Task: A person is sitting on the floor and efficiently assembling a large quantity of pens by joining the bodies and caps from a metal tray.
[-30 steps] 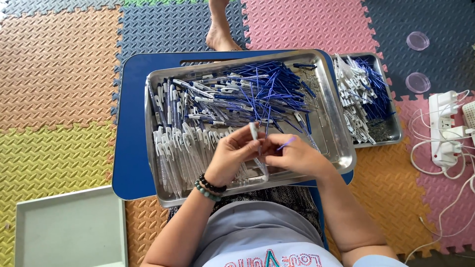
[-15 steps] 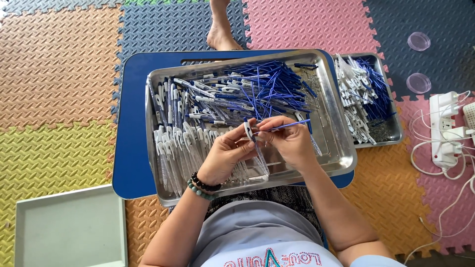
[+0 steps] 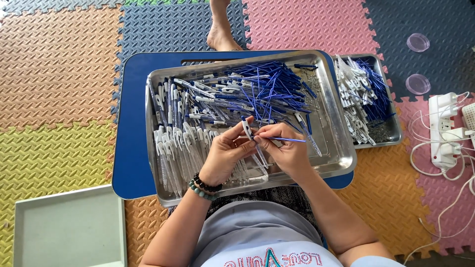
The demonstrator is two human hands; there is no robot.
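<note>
My left hand (image 3: pixel 228 154) holds a white pen barrel (image 3: pixel 247 128) upright over a large steel tray (image 3: pixel 341 159). My right hand (image 3: pixel 285 148) pinches a thin blue refill (image 3: pixel 286 140), its end meeting the barrel. The tray holds a heap of blue refills (image 3: pixel 269 89) at the back, blue-and-white pen parts (image 3: pixel 198 96) in the middle and rows of white barrels (image 3: pixel 173 153) at the left. Bead bracelets circle my left wrist.
The tray rests on a blue lap table (image 3: pixel 129 148) over coloured foam floor mats. A smaller steel tray (image 3: pixel 393 136) of pen parts lies to the right. A white power strip (image 3: pixel 443 131) with cables, two clear lids (image 3: pixel 418 42), a pale green tray (image 3: pixel 69 230) and a person's bare foot (image 3: pixel 221 29) are around.
My hands rose slightly from the tray's front; the right hand turned the blue refill level and brought its end to the barrel held in the left.
</note>
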